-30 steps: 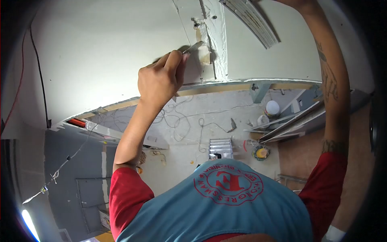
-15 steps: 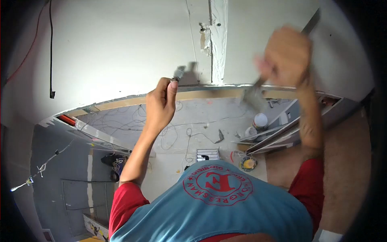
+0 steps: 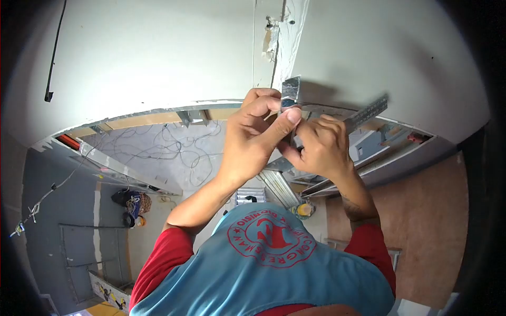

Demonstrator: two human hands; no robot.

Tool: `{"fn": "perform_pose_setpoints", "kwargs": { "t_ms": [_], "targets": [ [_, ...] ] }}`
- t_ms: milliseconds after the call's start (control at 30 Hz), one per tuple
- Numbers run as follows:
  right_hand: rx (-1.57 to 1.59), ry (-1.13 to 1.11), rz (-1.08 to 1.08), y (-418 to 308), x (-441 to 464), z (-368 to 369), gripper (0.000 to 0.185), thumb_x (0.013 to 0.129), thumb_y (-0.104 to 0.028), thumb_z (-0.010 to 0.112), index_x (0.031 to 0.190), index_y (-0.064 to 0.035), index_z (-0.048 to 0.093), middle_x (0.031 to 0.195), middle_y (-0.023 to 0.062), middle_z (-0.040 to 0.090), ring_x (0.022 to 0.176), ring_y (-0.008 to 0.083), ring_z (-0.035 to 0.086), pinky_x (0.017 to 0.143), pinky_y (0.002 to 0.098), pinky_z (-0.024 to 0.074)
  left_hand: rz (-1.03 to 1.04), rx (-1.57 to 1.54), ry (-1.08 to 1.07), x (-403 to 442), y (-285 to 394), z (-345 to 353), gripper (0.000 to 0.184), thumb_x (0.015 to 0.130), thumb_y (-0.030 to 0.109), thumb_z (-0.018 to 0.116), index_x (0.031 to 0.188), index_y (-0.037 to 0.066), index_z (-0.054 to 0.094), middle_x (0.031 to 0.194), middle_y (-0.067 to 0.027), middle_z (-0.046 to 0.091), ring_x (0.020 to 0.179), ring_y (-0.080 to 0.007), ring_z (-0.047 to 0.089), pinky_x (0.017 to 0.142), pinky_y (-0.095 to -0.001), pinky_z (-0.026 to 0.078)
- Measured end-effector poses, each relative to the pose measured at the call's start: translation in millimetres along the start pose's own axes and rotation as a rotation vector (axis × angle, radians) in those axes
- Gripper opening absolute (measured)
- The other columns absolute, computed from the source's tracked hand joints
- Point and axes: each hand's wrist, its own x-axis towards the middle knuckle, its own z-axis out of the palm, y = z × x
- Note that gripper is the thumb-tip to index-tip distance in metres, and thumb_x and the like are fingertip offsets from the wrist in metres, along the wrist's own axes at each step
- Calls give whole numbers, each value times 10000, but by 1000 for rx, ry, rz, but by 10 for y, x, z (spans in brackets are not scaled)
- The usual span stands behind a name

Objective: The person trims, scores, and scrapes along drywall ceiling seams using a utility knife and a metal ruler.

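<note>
My left hand [image 3: 250, 137] is raised in front of the pale wall panel, thumb and fingers pinching a small flat metal blade [image 3: 291, 88] that points up. The blade is smudged, and its lower end is hidden by the fingers. Beside it, my right hand [image 3: 324, 145] is closed around a grey metal strip [image 3: 371, 110] with ruler-like markings, which sticks out to the upper right. A grey flat piece [image 3: 280, 164] shows below the hands; I cannot tell whether it joins the strip. The two hands meet or nearly meet at the fingertips.
A white-plastered joint [image 3: 289, 50] runs up the panel [image 3: 158, 58]. Below the panel's curved lower edge, cables [image 3: 182, 150] lie on the floor. A yellow-topped container [image 3: 304, 210] stands lower right, near a ladder-like step [image 3: 250, 195]. A black cord [image 3: 55, 52] hangs at left.
My right hand has swung down and left with the metal strip, to beside my left hand. My left hand has moved right with the small blade. The view has shifted slightly.
</note>
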Motion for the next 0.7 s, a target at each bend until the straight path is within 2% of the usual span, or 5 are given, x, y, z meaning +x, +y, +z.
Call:
{"fn": "perform_pose_setpoints", "kwargs": {
  "t_ms": [167,267,500,633,700],
  "targets": [
    [-170,137,153,14,-27,-39,312,807,-309,848,781,-82,636,614,82,633,531,293,655,548,425,519,227,557,-36,-44,-114,-38,437,934,194,829,1258,-34,644,1229,-135,604,1161,-226,590,1006,-372,487],
    [-192,294,198,114,-25,-119,298,819,-258,856,740,-79,631,586,73,623,505,286,636,521,412,492,-16,601,-34,-294,-131,-64,642,963,207,804,1430,-79,470,1357,-201,605,1204,-244,603,1018,-365,489],
    [-102,415,410,121,33,-121,283,915,-264,802,817,-32,673,671,69,672,574,256,663,556,375,500,-390,117,-141,-375,-165,-213,273,1065,236,678,1204,4,647,912,-17,687,881,-104,646,804,-282,516],
    [884,538,568,269,-19,-198,282,1065,-223,610,1162,42,594,1204,252,722,1087,281,721,1004,389,544,-335,623,-109,-248,108,-620,316,1030,313,732,1043,-2,709,754,20,646,694,-87,608,644,-268,503],
    [1077,480,540,239,16,-290,294,1073,-224,598,1236,12,531,1041,187,718,934,234,702,883,360,559,-182,976,-28,-98,380,-689,376,973,375,795,951,7,720,720,14,648,648,-75,583,581,-248,470]
  ]
}}
